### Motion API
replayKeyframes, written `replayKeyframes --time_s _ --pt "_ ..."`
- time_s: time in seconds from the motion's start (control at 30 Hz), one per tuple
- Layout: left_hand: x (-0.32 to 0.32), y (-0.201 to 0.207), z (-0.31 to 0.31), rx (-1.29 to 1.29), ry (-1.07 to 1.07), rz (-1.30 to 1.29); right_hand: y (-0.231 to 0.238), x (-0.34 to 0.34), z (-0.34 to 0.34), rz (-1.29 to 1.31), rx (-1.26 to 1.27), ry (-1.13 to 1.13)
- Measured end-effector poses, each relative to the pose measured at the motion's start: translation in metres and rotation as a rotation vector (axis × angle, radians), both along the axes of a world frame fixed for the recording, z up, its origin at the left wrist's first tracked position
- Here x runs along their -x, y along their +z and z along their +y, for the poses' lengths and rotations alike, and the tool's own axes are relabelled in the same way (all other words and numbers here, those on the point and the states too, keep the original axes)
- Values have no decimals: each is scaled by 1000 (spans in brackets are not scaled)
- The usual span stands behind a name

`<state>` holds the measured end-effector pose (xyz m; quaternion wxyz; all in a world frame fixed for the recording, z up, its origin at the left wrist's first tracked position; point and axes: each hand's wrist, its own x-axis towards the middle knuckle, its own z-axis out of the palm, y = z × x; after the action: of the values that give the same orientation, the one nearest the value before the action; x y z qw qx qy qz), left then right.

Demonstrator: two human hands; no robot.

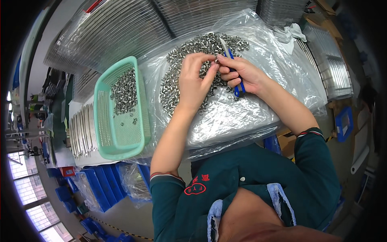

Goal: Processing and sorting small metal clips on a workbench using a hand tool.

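The left forearm (174,135) points between twelve and one o'clock, the left hand (192,82) arched, its fingers bent and thumb drawn up to the forefinger. The right forearm (284,103) points between ten and eleven; the right hand (244,74) is closed, thumb extended towards nine, meeting the left fingertips.

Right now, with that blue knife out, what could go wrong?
The right hand grips a blue knife with its blade bare, and the left hand is close by, so a slip might nick a finger. The small metal pieces lie loose on the plastic sheet, so a bump could scatter some.
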<state>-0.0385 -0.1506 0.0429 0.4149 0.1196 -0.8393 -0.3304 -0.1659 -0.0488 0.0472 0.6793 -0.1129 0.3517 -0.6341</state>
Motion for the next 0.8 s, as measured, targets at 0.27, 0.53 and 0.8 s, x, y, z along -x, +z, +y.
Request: replayKeyframes --time_s 0.27,0.53,0.8 --pt "-1 0 -1 -46 -19 31 -1 0 0 -62 37 -4" --pt "-1 -1 0 -82 -21 33 -2 1 1 -54 26 12" --pt "0 0 -1 -20 7 55 0 -1 0 19 16 -1"
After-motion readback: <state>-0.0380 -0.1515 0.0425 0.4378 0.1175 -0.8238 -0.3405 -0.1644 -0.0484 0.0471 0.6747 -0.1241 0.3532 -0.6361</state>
